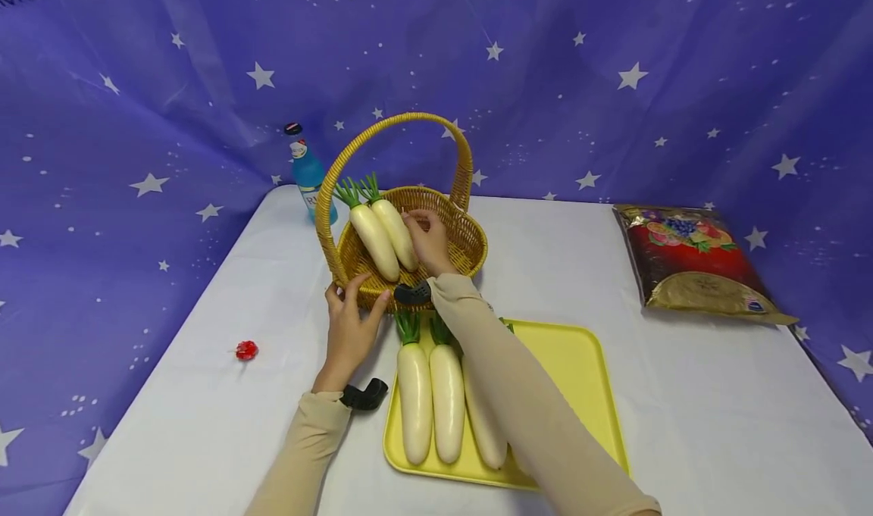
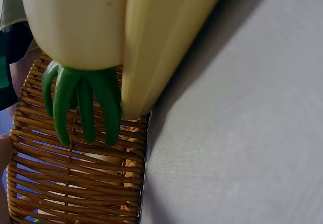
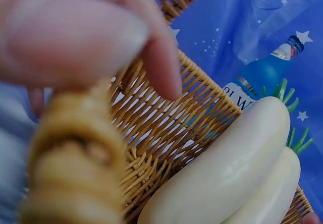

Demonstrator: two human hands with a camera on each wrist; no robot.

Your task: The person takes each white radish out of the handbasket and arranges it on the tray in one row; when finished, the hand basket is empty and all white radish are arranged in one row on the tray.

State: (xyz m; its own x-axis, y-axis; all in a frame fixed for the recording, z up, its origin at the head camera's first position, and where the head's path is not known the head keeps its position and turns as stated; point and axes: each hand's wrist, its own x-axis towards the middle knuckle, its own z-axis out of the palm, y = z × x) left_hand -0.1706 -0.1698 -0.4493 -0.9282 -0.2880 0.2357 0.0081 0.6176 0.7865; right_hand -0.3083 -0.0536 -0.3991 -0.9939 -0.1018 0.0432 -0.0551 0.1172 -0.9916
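Observation:
Two white radishes with green tops (image 1: 373, 240) lie side by side in the left part of a wicker basket (image 1: 470, 245). My right hand (image 1: 431, 243) is inside the basket, just right of the radishes. In the right wrist view its thumb and bent index finger (image 3: 164, 65) stand apart from the white radish (image 3: 222, 163), with nothing seen held between them. My left hand (image 1: 349, 334) grips the basket's front left rim, near the handle's base. Its wrist view shows the basket's woven side (image 2: 75, 183) close up.
In front of the basket, a yellow tray (image 1: 573, 357) holds several more radishes (image 1: 414, 402), partly under my right sleeve. A blue bottle (image 1: 309, 171) stands behind the basket at left. A red wrapped candy (image 1: 246, 350) lies left, and a red and gold bag (image 1: 696, 262) lies right.

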